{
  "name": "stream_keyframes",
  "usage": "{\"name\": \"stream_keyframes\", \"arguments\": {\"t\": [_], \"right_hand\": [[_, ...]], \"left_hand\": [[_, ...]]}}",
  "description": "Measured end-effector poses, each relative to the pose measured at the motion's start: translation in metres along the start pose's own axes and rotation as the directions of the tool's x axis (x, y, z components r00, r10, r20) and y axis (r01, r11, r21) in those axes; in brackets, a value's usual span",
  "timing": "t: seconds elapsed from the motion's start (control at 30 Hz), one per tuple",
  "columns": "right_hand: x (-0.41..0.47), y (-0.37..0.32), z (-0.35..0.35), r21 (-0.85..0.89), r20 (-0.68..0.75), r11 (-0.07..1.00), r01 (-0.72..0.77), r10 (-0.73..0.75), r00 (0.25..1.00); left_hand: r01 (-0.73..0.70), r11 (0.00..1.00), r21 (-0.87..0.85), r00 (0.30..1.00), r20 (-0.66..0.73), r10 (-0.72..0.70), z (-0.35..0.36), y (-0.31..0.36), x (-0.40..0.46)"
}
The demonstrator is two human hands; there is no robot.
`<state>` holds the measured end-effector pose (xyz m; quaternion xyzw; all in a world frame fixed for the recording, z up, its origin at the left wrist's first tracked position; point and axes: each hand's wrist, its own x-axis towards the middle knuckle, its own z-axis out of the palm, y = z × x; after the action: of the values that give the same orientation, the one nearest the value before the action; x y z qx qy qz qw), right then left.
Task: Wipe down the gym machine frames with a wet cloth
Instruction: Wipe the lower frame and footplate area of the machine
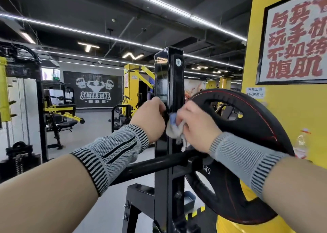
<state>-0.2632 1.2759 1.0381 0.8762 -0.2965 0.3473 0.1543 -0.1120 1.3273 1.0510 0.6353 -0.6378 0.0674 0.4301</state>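
**Black upright post, cloth and two hands: holdings as seen from the head camera**

Item 1: black upright post (169, 84), glossy square tube, vertical, centre of view; one bolt head near its top on the right face; braced at the foot by a black angled frame member (131, 209).

Item 2: cloth (174, 128), pale grey-white with a blue patch, crumpled; pressed against the right face of the post at mid height; a loose tail hangs down below the hand.

Item 3: right hand (195, 126), fingers curled round the cloth and bunching it against the post; grey knitted wrist sleeve with black stripes behind it.

Item 4: left hand (150, 119), on the left side of the post at the same height as the cloth; fingers curled round the post's front edge, fingertips hidden behind it; matching knitted sleeve on the wrist.

Item 5: black weight plate (247, 144), red ring line, large grip holes, marked "KG"; mounted just right of the post on a horizontal black bar (155, 163) that crosses behind the post.

Item 6: yellow pillar (283, 108), right; carries a framed poster (297, 43) with red characters.

Item 7: background, left; yellow-and-black gym machines (60, 112); dark wall sign (95, 89) reading "SAIYA STAR"; strip lights on a black ceiling.
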Motion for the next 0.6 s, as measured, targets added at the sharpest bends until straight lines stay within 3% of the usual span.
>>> {"name": "stream_keyframes", "arguments": {"t": [0.1,0.17,0.27,0.33,0.5,0.6], "right_hand": [[-0.011,0.008,0.002,0.080,0.012,0.995,-0.057,0.056,0.998],[0.009,0.008,-0.012,0.151,-0.115,0.971,-0.183,0.202,0.973],[0.060,0.006,-0.044,0.370,-0.344,0.876,-0.311,0.440,0.830],[0.090,0.010,-0.055,0.458,-0.384,0.835,-0.304,0.494,0.780],[0.097,0.011,-0.043,0.489,-0.337,0.817,-0.305,0.500,0.798],[0.075,0.018,-0.031,0.429,-0.235,0.846,-0.318,0.444,0.864]], "left_hand": [[-0.040,0.999,-0.007,0.999,-0.035,0.040,-0.004,0.003,0.006],[-0.096,0.995,0.004,0.994,-0.060,0.096,-0.009,0.009,0.011],[-0.179,0.981,0.070,0.979,-0.085,0.184,-0.015,0.022,0.025],[-0.208,0.967,0.144,0.974,-0.057,0.218,-0.015,0.027,0.032],[-0.236,0.948,0.212,0.969,-0.028,0.247,-0.004,0.018,0.033],[-0.234,0.954,0.187,0.969,-0.038,0.245,-0.001,0.015,0.035]]}}
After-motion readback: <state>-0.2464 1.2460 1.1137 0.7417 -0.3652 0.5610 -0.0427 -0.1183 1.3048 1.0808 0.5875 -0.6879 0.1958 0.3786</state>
